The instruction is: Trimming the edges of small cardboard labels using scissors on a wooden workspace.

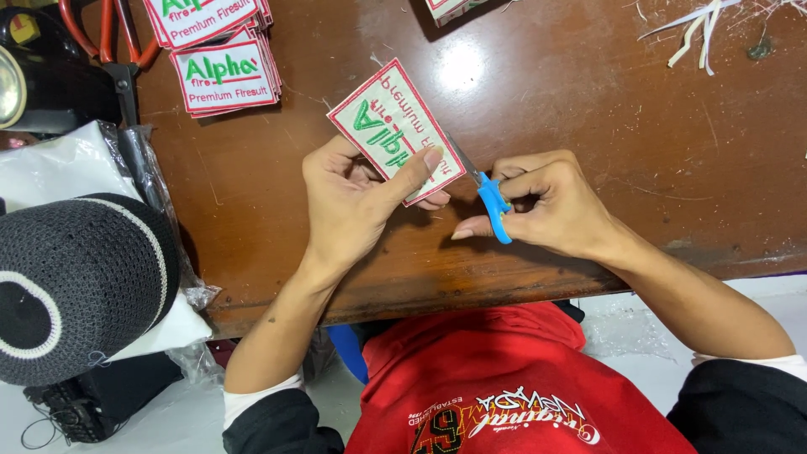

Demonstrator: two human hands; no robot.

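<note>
- In the head view, the fingers (420, 164) of the left hand (349, 202) are pinching a white patch (391, 118) with a red border and green stitched letters, thumb pressing on top near its lower edge and the other fingers curling underneath; the patch is tilting up over the table (588, 101), not lying on it.
- The right hand (551, 206) is closing its fingers through the blue loops of small scissors (492, 202); the blades are pointing up-left and meeting the patch's lower right edge, just beside the left thumb.
- Judging from this, the thumb tip is sitting very near the blades, so a slip of the patch could be nicking it.
- The blades are running along the red border; if the patch is twisting in the pinch, the cut could be biting into the stitching rather than the loose edge.
- The hold is covering only one corner region, so the far end of the patch is hanging free and may be flexing under the blade.
- Both hands are working near the front edge of the table; a dropped patch or offcut could be falling into the lap, onto the red shirt (504, 378).
- Open room is lying to the right and ahead of the hands, where bare brown wood is showing; white trimmings (698, 29) are lying well apart at the far right.
- To the left the room is tighter: a stack of patches (223, 76) is sitting at the far left, with orange-handled shears (109, 34) beyond, and a dark knitted cap (80, 286) on a plastic bag (160, 185) crowding the left edge.
</note>
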